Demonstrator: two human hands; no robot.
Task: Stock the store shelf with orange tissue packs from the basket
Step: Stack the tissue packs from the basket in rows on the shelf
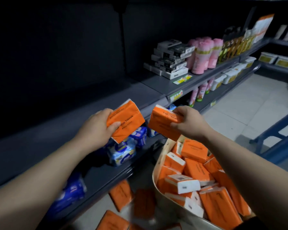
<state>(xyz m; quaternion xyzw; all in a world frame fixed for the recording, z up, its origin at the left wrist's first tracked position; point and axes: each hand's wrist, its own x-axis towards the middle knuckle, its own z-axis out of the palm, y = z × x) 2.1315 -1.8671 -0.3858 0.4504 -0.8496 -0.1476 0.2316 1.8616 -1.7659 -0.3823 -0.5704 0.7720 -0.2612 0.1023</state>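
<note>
Two orange packs [125, 120] near shelf edge [162, 99]

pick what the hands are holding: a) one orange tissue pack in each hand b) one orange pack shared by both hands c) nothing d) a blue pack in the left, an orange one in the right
A: the left hand grips one orange tissue pack and the right hand grips a second orange tissue pack, both held apart above the basket.
</note>
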